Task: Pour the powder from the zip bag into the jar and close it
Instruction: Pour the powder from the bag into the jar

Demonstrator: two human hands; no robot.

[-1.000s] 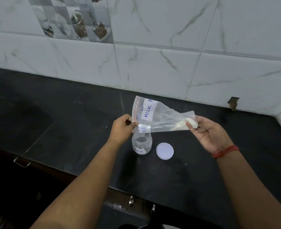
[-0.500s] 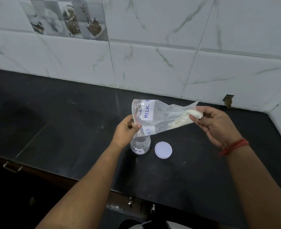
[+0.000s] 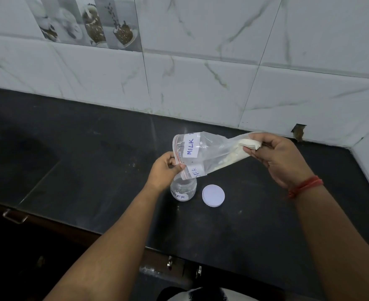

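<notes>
Your left hand [image 3: 165,169] pinches the open mouth of the bag [image 3: 203,155], thumb and fingers closed on the red zip strip, directly above the jar [image 3: 183,190]. Your right hand [image 3: 276,158] grips the bunched bottom end of the bag, fingers curled tight round it, raised higher than the mouth so the bag slopes down to the left. The powder [image 3: 233,156] lies white along the lower fold of the bag, thickest by your right fingers, thinning toward the mouth. A white label on the bag reads MILK, and a second one nearer the mouth shows the letters DER.

The jar stands upright and open on the bench [image 3: 92,159], about midway between the wall and the front edge, partly hidden by your left hand and the bag's mouth. You cannot tell from here whether any powder sits inside it. The lid [image 3: 213,195] lies flat on the bench just to the jar's right, not touching it
</notes>
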